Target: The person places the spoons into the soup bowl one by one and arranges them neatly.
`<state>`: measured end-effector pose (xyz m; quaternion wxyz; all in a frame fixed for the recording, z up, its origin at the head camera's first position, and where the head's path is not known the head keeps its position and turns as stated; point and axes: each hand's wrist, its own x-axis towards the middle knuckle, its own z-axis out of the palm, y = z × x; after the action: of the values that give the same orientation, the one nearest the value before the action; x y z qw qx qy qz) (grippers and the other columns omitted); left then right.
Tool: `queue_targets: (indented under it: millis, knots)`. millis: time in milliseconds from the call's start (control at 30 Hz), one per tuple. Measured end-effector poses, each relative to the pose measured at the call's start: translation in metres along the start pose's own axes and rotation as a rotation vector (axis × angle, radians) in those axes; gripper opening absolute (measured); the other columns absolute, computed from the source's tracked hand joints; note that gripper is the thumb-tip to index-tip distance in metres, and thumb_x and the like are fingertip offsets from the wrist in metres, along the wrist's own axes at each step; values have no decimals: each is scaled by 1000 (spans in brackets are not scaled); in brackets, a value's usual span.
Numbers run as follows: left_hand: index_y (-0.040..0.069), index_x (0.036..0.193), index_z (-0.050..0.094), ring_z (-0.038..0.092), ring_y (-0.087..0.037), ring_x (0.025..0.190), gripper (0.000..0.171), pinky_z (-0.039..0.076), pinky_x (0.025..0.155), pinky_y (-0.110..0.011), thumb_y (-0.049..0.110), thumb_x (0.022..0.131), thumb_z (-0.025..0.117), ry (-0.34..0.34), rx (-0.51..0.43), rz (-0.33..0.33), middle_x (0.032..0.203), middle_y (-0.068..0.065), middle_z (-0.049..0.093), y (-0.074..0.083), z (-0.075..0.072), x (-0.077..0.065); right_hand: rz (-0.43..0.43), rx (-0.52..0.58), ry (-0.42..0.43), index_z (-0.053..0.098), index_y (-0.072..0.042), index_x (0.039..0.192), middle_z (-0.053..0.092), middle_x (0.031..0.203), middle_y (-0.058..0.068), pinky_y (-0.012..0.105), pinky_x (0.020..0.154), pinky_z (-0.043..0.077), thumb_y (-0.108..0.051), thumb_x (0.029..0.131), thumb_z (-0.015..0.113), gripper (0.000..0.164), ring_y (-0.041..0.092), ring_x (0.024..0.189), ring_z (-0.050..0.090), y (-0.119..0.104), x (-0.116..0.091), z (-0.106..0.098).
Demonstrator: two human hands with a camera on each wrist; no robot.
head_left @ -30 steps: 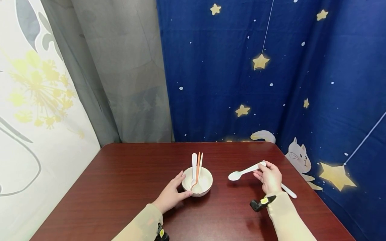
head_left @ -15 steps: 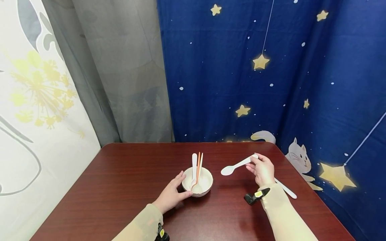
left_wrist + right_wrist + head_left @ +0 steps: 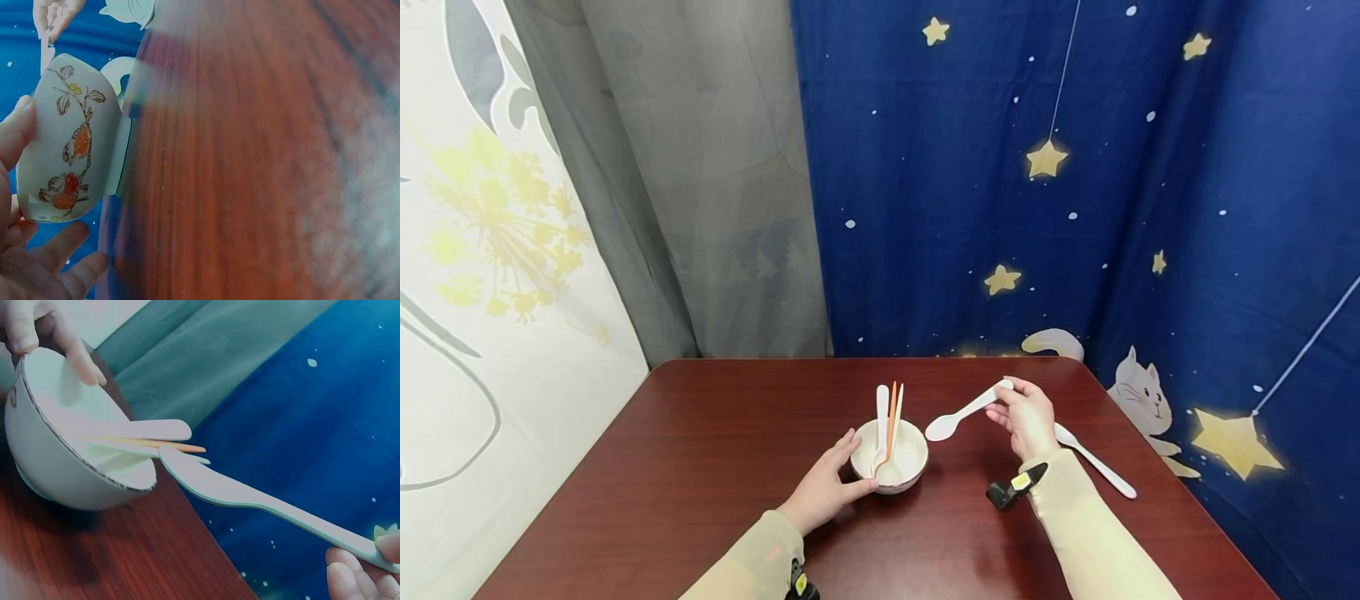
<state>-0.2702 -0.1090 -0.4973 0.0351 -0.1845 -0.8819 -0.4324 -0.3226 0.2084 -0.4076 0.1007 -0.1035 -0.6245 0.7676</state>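
Observation:
A white bowl [image 3: 916, 460] stands on the table, its outside painted with a branch and orange fruit in the left wrist view. My left hand [image 3: 823, 493] holds its left side, thumb on the near rim and fingers spread along the wall. Inside lean a white spoon [image 3: 882, 412], a thin orange utensil [image 3: 892, 417] and a thin cream one [image 3: 898, 412]; their kinds are unclear. Between thumb and fingers, my right hand [image 3: 1032, 421] pinches the handle end of another white spoon [image 3: 250, 500]. That spoon is held above the table, its head just right of the bowl rim.
A further white utensil [image 3: 1101, 468] lies on the dark red table [image 3: 715, 433] to the right, partly hidden behind my right wrist. A grey curtain [image 3: 715, 167] and a blue starry curtain [image 3: 940, 167] hang behind the table.
My right hand has carried the white spoon leftward, closer to the bowl. More of the utensil lying on the right shows now. My left hand and the bowl have stayed put.

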Motion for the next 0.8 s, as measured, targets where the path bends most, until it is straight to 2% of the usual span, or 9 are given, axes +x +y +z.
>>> queue_targets:
  millis: [333, 800]
  knots:
    - [1, 144, 42, 27, -30, 141, 86, 28, 109, -51, 48, 80, 74, 4, 2, 5, 156, -14, 27, -1, 1, 0, 4, -26, -49, 48, 4, 131, 60, 87, 5, 28, 61, 57, -1, 93, 58, 40, 14, 61, 66, 5, -3, 20]
    - [1, 144, 43, 28, -31, 141, 84, 28, 109, -51, 46, 80, 75, 8, -3, 5, 155, -14, 28, 0, 0, -1, 0, -73, -72, 53, 4, 126, 63, 90, 11, 27, 58, 56, 0, 90, 60, 37, 14, 58, 66, 11, -5, 45]
